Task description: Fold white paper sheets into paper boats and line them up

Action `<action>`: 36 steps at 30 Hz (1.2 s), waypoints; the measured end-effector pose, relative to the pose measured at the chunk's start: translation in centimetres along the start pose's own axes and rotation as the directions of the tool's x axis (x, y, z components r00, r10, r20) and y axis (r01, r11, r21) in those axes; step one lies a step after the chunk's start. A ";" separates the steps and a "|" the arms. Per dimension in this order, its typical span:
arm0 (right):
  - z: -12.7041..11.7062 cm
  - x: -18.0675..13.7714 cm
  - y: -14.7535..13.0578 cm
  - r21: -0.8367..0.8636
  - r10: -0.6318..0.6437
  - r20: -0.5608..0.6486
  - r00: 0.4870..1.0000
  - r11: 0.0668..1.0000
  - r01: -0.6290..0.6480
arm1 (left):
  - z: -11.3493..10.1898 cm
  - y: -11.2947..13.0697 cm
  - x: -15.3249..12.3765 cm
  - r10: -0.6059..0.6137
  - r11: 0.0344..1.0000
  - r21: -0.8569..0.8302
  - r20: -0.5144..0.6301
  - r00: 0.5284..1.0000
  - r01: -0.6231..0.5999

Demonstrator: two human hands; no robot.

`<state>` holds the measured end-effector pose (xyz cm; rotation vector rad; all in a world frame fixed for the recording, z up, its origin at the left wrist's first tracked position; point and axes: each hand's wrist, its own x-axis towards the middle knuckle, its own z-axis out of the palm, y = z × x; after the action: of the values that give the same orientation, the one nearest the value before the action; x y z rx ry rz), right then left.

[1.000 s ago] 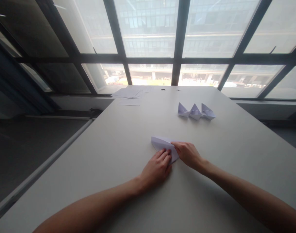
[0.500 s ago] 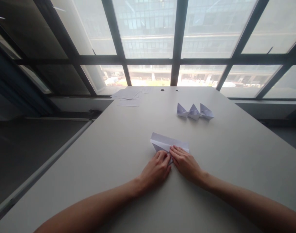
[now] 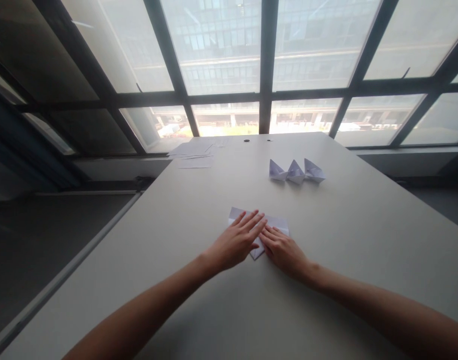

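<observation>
A folded white paper (image 3: 277,223) lies flat on the white table (image 3: 198,210), partly hidden under both hands. My left hand (image 3: 237,241) rests on its left half with the fingers stretched out flat and pointing away from me. Beside it, my right hand (image 3: 282,250) presses the right half with its fingers extended. The two hands touch near the paper's middle. The paper's near tip shows between them.
Three folded paper boats (image 3: 296,171) stand in a row further back on the right. Loose white sheets (image 3: 194,150) lie at the table's far left corner. Two small dark holes (image 3: 247,140) mark the far edge, below large windows.
My left hand has slid forward over the paper and its fingers have stretched out flat. My right hand has stayed on the paper's right half. The view has tilted slightly.
</observation>
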<state>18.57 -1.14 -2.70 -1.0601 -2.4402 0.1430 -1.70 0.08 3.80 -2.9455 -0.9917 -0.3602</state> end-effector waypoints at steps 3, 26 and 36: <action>-0.3 0.1 0.0 -0.025 -0.009 0.019 1.000 1.000 0.009 | 1.2 -1.9 0.0 0.004 1.000 0.018 0.061 0.998 -0.005; -0.1 -0.5 -0.2 0.015 0.002 -0.096 0.995 1.000 -0.001 | 3.8 -0.1 -0.7 -0.240 0.971 -0.020 -0.031 0.970 0.239; -0.8 0.2 -1.2 -0.065 0.141 -0.078 0.987 0.987 -0.146 | 5.8 1.1 -0.5 -0.256 0.965 0.047 -0.021 0.966 0.257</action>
<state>17.98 -1.91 -1.55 -1.2510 -2.3188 0.0636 -0.21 -0.59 -1.88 -2.7690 -1.3641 -0.3543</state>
